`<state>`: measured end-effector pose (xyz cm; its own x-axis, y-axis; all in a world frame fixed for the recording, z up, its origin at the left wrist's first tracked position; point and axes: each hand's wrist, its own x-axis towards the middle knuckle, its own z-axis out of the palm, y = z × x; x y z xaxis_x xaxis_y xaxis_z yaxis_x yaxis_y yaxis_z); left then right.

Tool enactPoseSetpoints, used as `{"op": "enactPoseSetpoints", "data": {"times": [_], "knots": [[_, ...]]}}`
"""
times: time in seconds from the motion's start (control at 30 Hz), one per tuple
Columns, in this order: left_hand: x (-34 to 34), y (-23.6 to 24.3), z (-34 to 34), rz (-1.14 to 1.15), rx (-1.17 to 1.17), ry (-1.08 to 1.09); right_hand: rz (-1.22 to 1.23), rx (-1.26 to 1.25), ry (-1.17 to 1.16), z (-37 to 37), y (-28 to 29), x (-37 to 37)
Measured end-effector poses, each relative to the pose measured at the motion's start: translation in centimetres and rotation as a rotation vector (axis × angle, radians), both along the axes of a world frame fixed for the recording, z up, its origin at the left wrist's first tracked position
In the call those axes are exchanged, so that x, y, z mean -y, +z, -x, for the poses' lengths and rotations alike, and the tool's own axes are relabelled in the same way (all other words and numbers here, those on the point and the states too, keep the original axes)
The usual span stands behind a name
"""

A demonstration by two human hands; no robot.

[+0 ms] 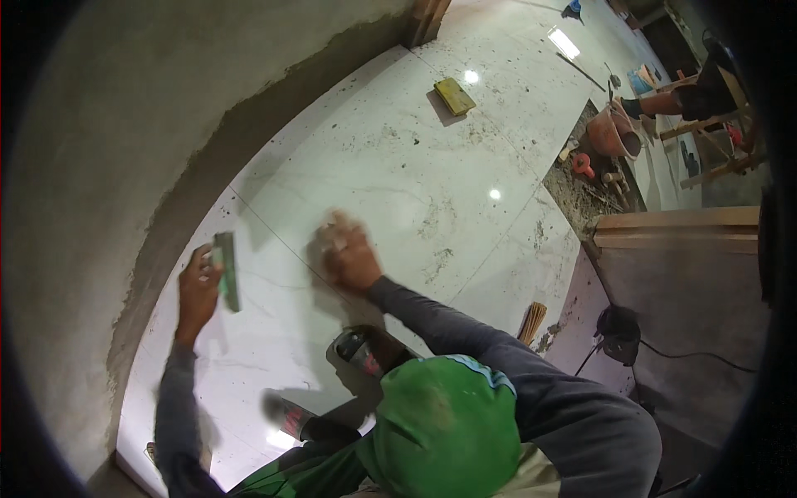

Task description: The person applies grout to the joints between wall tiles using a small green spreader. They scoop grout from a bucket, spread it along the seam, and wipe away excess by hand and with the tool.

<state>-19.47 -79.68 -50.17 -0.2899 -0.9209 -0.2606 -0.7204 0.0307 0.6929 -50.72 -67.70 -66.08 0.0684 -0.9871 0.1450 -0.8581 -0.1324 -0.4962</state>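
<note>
On the glossy white floor tile (398, 166) near the wall, my left hand (198, 290) pinches a green float (226, 270); my right hand (350, 257), blurred, presses a rag-like wad, grip unclear. I'd wipe along the joint evenly.

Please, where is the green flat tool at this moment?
In the head view the green flat tool is in the left hand, held upright on the white floor tile near the grey wall, left of the right hand.

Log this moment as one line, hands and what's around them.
left hand: holds green block on floor tile | right hand: pressed on tile, blurred | nearby: yellow block, grey wall
</note>
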Motion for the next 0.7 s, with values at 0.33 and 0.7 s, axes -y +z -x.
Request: {"op": "enactPoseSetpoints", "data": {"times": [0.33,0.7], "knots": [[-16.7,8.2,-23.3,-0.120,0.454,0.232,0.204,0.037,0.139,-0.5,0.5,8.8],[-24.6,5.4,-20.9,-0.396,0.159,0.241,-0.040,-0.313,-0.752,33.5,4.2,19.0]]}}
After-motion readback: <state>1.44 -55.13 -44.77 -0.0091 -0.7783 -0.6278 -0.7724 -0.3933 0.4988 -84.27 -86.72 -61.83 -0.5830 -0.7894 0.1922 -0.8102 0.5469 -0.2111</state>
